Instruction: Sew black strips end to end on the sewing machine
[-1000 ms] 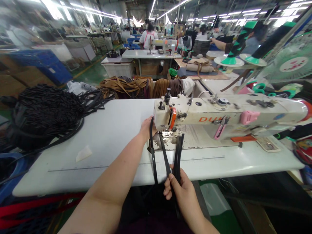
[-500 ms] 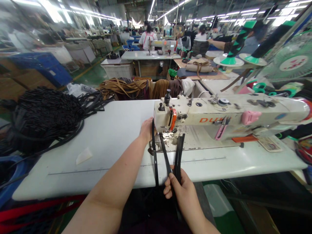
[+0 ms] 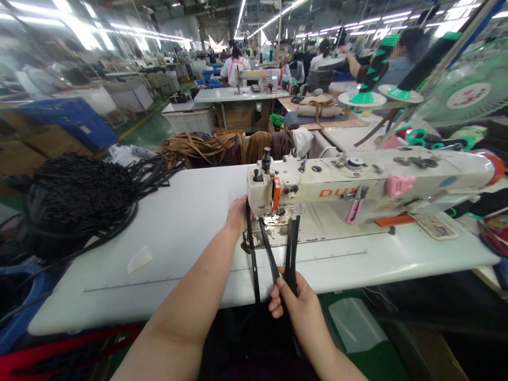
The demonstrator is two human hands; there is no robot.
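Observation:
A white sewing machine [image 3: 309, 182] stands before me with a black strap [image 3: 270, 248] running from its needle area down to my right hand [image 3: 296, 299]. The thumb and fingers of that hand are closed on the strap at the table's front edge. Two more black strap ends [image 3: 292, 238] stick up past its fingers, beside the machine bed. My left hand [image 3: 237, 214] reaches to the left end of the machine head, and its fingers are hidden there. Another black strap [image 3: 254, 275] passes beside this hand and hangs over the front edge.
A big bundle of black straps [image 3: 79, 196] lies at the table's left end. A white scrap [image 3: 139, 259] rests on the white table [image 3: 186, 211]. Pink thread snips [image 3: 353, 206] hang on the machine. Brown straps [image 3: 202, 145] are heaped behind the table; thread cones [image 3: 379, 69] stand at right.
The camera view has shifted slightly. Both hands keep nearly the same place at the machine, and the right hand still grips the strap.

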